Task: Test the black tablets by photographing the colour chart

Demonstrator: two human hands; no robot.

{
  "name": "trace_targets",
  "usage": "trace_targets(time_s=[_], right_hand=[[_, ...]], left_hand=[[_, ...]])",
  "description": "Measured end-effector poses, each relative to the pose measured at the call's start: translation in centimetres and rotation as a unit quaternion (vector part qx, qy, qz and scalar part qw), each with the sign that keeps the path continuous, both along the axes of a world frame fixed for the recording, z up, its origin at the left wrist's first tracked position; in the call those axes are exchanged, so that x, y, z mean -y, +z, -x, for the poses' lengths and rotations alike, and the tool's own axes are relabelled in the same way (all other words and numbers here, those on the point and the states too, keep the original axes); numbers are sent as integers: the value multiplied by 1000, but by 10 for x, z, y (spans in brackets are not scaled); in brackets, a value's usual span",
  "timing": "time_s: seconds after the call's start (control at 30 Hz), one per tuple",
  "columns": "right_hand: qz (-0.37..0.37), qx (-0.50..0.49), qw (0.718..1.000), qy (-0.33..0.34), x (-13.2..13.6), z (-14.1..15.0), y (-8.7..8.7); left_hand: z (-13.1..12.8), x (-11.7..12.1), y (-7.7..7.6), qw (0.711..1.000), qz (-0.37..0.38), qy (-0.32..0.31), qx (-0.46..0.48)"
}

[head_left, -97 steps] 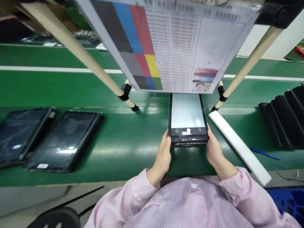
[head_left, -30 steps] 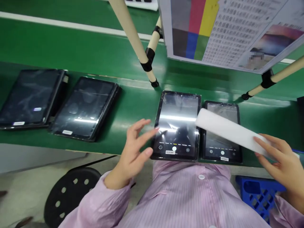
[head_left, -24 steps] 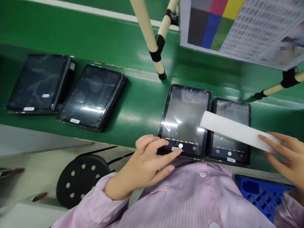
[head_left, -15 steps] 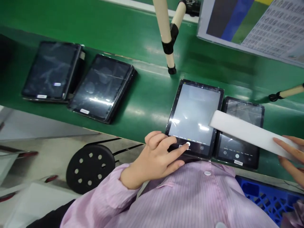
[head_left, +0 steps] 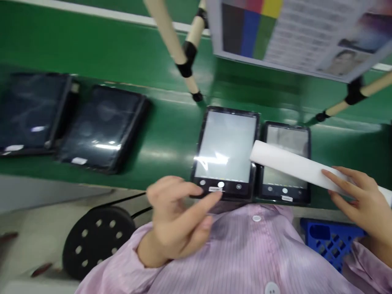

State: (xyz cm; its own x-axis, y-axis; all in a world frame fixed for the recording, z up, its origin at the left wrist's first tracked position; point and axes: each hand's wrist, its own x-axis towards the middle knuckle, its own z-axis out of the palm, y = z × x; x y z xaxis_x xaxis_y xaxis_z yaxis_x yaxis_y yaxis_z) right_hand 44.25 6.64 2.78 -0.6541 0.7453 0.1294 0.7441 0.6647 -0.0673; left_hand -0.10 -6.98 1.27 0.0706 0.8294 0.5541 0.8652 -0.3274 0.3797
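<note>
The lit tablet (head_left: 227, 148), long axis roughly twelve-to-six, lies at one o'clock from the nearer left hand (head_left: 179, 220), half-spread, forefinger out; the right hand (head_left: 365, 200) pinches a white bar (head_left: 284, 162).

The person's left hand (head_left: 180, 218) points at the near edge of a lit tablet (head_left: 228, 145) on the green worktop (head_left: 171, 139). The right hand (head_left: 363, 200) grips a white bar (head_left: 284, 163) slanting over a second tablet (head_left: 288, 138) beside it. Beyond stands a printed colour chart (head_left: 294, 32).
</note>
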Motion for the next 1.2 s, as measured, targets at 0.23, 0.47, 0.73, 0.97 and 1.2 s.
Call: trace_targets(time_s=[0.23, 0.47, 0.73, 0.97, 1.2], right_hand=[[-20, 23, 988, -152, 65, -77, -7], [2, -19, 974, -225, 97, -100, -37], [25, -23, 967, -251, 86, -102, -38], [29, -30, 968, -249, 65, -96, -47], [15, -12, 954, -298, 35, -32, -71]], left_hand=[[-98, -45, -8, 963, 26, -238, -123], [-127, -56, -13, 953, 64, -225, -194], [-121, -53, -4, 955, 81, -204, -200], [-59, -39, 15, 989, 23, -90, -115], [-60, -33, 10, 988, 11, -112, -104]])
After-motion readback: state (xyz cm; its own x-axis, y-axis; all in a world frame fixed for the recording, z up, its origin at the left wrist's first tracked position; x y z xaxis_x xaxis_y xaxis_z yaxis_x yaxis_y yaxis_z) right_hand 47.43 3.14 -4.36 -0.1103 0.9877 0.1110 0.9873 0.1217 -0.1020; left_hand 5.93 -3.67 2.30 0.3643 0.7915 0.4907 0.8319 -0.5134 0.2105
